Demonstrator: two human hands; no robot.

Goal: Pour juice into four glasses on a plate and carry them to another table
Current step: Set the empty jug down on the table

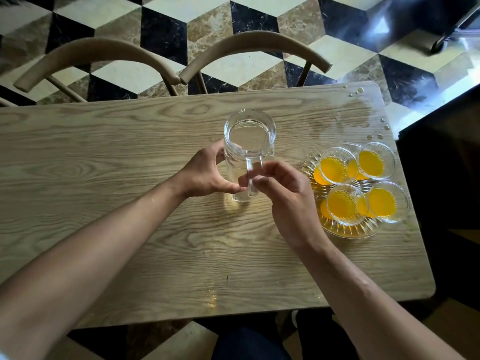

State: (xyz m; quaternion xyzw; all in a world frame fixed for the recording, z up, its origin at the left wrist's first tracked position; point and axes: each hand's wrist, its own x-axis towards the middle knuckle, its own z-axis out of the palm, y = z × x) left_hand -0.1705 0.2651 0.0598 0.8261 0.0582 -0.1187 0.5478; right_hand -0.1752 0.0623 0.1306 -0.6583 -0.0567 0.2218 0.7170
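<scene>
Glass pitcher (248, 154) stands upright on the wooden table (104, 157), between both hands — left hand (205, 172) cups its side, fingers curled against it; right hand (280, 193) pinches the handle. Four glasses (333, 168) of juice sit on the plate (348, 229), just right.

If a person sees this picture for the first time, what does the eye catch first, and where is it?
First, four glasses of bright orange juice on a cut-glass plate at the table's right end. Next, the empty clear jug at the middle, with the left hand round its side and the right hand at its handle.
</scene>
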